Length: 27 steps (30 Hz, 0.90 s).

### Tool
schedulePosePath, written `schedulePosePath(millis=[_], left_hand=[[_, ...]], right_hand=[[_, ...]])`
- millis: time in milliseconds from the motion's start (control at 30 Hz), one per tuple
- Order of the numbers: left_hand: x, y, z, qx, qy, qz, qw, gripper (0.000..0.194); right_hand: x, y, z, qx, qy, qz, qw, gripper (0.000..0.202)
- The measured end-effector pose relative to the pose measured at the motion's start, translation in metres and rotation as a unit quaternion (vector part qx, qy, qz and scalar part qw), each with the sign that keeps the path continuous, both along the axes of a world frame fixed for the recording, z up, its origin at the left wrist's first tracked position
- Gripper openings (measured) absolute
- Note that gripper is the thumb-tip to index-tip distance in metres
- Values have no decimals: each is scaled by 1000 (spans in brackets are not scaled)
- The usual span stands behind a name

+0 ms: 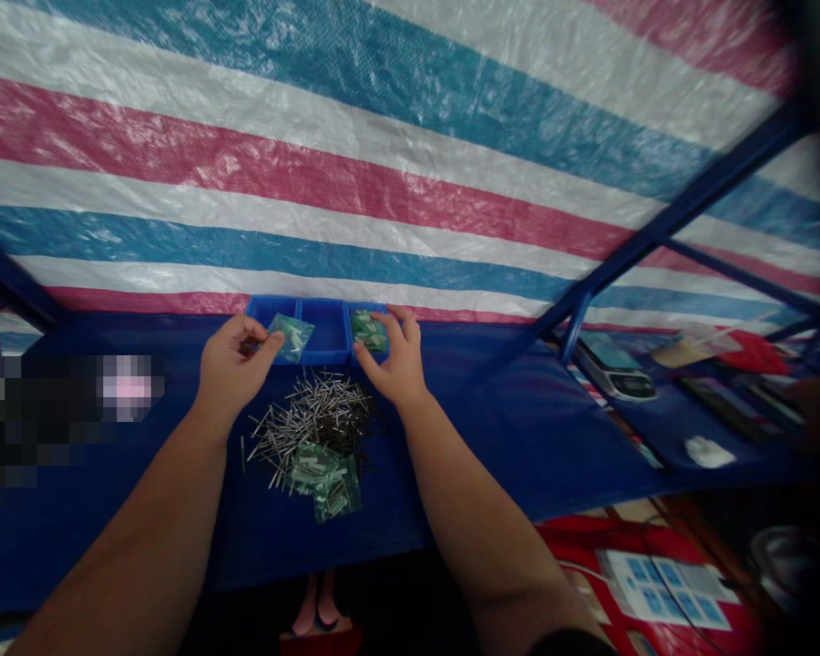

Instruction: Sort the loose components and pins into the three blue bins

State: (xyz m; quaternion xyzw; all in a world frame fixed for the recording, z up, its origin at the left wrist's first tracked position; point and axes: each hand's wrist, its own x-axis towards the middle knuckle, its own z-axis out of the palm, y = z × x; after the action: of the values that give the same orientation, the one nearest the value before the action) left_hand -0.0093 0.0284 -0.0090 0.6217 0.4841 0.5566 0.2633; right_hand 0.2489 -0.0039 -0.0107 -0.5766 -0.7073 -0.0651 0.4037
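My left hand point(236, 360) pinches a small clear plastic bag point(292, 337) with pale pieces inside, held over the left part of the blue bins. My right hand point(397, 357) has its fingers apart at the right-hand blue bin point(347, 357), over small greenish bags point(369, 330) lying in it; whether the fingertips touch them I cannot tell. Between my forearms a loose heap of thin metal pins point(321, 410) lies on the blue table. More filled plastic bags point(324, 478) rest on the heap's near side.
The blue tabletop point(492, 428) runs left and right. Behind the bins hangs a striped plastic sheet point(355, 182). Blue frame bars point(621, 241) slant up at the right. Past them are a scale point(615, 364) and a crumpled white item point(709, 451). A blurred-out patch point(47, 419) covers the left.
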Motion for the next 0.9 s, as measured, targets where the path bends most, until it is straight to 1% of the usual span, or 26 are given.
schedulePosePath(millis=[67, 133, 167, 233, 333, 400, 433, 467, 500, 533, 567, 600, 633, 667, 733, 800, 900], left_hand=[[7, -3, -1, -20, -10, -68, 997, 26], [14, -6, -2, -42, -32, -126, 991, 25], [17, -8, -2, -52, -51, -151, 986, 24], [22, -10, -1, -68, -94, -186, 976, 24], [26, -13, 3, -82, -131, -204, 967, 23], [27, -15, 5, -93, -117, -220, 964, 21], [27, -16, 6, -92, -95, -222, 966, 19], [26, -16, 6, -81, -61, -209, 973, 18], [25, -17, 6, -60, -12, -178, 982, 18], [24, -17, 5, -30, 46, -132, 990, 17], [23, -17, 5, 4, 107, -81, 991, 16], [21, -16, 4, 34, 165, -39, 985, 15], [20, -15, 4, 55, 214, -13, 975, 12], [19, -15, 3, 65, 252, -6, 965, 11], [18, -14, 1, 59, 300, -22, 952, 19], [18, -14, -1, 44, 329, -36, 943, 28], [21, -16, -4, 31, 352, -42, 935, 32]], right_hand=[[-9, -9, 6, 11, -17, 94, 995, 54], [-20, -16, 10, 0, -51, 188, 981, 52], [-25, -18, 11, -7, -66, 222, 973, 50], [-32, -20, 12, -18, -76, 257, 963, 45], [-35, -18, 9, -9, -46, 264, 963, 36], [-33, -17, 6, 6, -20, 246, 969, 31], [-30, -16, 5, 11, -9, 226, 974, 30], [-27, -14, 4, 12, 0, 198, 980, 29], [-24, -13, 4, 7, 8, 162, 987, 30], [-19, -11, 4, -1, 15, 120, 993, 31], [-14, -9, 4, -11, 21, 75, 997, 32], [-7, -6, 5, -19, 25, 28, 999, 33], [-1, -3, 5, -24, 30, -16, 999, 34], [5, 0, 4, -27, 34, -51, 998, 35], [16, 6, 2, -40, 41, -101, 993, 33], [23, 12, -4, -69, 31, -119, 990, 29], [24, 16, -12, -108, 10, -112, 988, 26]])
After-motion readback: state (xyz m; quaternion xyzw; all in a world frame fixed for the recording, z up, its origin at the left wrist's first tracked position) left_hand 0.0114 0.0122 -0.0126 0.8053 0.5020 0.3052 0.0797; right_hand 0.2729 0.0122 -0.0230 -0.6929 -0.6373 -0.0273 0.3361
